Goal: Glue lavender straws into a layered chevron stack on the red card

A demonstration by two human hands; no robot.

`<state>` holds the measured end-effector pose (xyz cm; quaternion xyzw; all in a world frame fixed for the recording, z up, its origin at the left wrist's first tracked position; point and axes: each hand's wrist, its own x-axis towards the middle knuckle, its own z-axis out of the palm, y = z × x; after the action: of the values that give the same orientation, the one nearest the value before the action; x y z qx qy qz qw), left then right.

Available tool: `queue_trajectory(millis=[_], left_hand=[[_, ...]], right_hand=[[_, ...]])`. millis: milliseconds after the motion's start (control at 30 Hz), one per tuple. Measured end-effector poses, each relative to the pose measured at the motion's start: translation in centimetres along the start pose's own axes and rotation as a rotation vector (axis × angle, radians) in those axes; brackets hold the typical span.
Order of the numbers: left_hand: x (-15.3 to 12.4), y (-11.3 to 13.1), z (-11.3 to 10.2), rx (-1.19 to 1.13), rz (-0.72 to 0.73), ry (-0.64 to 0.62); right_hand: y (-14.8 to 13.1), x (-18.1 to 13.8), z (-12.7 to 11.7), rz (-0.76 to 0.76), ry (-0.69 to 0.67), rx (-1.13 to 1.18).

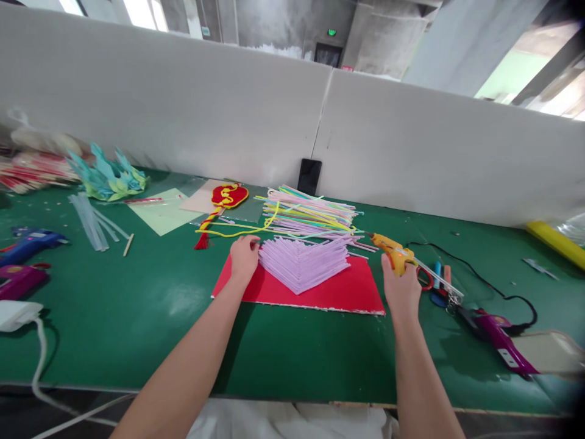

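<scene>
A lilac piece made of pipe cleaners laid in a V pattern (299, 265) lies on a red board (320, 297) with a white edge. My left hand (244, 259) is at the piece's upper left edge, its fingers curled together; whether anything is pinched in them is hidden. To the right of the board, my right hand (402, 286) grips a yellow glue gun (393, 251), whose nozzle points left toward the pipe cleaners. Just behind the lilac piece lies a loose pile of pink, yellow, lilac and mint pipe cleaners (311, 213).
A black phone (309, 175) leans on the white partition (183, 110). Scissors (425, 278) and a purple tool (505, 344) lie right, near a black cord (475, 266). Left are a red fan-shaped ornament (229, 195), glue sticks (89, 222) and a blue glue gun (31, 244).
</scene>
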<state>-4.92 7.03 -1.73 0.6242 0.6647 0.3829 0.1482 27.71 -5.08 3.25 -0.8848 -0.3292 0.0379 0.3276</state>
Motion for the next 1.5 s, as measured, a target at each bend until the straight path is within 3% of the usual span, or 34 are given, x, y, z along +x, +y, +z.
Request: queue_trajectory(millis=[300,533,733,1033,1267,1500], left_hand=[[-0.5,1.1,-1.1,-0.204,-0.095,0.200],[-1.1,2.8,-2.2,-0.298,-0.035,0.242],[-3.2,5.0,-2.2,-0.221,0.191,0.008],[-4.5,5.4,0.3,-0.152,0.370,-0.384],[-4.4,5.2,0.7,-0.075,0.486,-0.469],[-4.4,4.5,1.8,0.085,0.573,-0.567]], right_hand=[[-2.7,-3.0,2.1,-0.133,-0.138,0.060],[-1.7,-3.0,4.1,-0.081,-0.260,0.022],[-1.7,-3.1,4.0,-0.055,-0.275,-0.014],[-2.0,-3.4,3.8,-0.078,-0.268,-0.039],[-2.3,-3.6,3.5,-0.060,-0.288,-0.049],[-1.6,-3.5,3.8,-0.114,-0.202,0.057]])
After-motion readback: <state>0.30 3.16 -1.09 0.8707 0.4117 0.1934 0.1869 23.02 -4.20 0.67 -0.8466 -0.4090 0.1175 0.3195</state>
